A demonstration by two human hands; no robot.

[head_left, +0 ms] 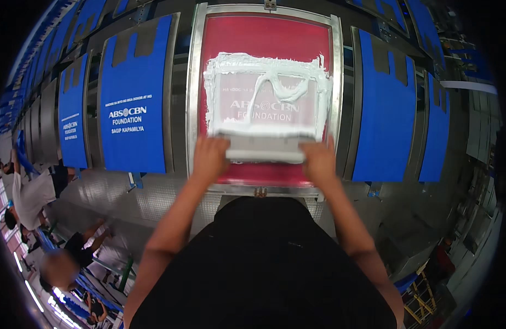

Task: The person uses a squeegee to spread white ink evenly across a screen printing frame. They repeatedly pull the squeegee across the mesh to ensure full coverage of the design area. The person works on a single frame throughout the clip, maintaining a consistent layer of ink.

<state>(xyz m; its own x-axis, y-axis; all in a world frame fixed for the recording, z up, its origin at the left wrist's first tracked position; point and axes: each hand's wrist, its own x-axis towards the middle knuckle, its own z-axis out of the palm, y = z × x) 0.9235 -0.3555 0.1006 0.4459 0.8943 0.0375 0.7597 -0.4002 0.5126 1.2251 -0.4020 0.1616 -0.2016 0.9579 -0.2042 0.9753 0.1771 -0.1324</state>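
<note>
Both of my hands grip a wide, pale squeegee [265,147], one at each end. My left hand [210,157] is closed on its left end, and my right hand [318,160] on its right end; both are a little blurred. The squeegee lies across the lower part of a screen-printing frame [336,82] with a metal border and red mesh [264,35]. Thick white ink [247,63] is smeared around a rectangular stencil [264,107] with lettering, and a looping strand of ink crosses its upper part.
Left of the frame lies a blue fabric panel [133,98] with white print on a board. To the right is an unprinted blue panel [384,109]. More blue panels lie further out on both sides. Other people [33,197] are at the lower left.
</note>
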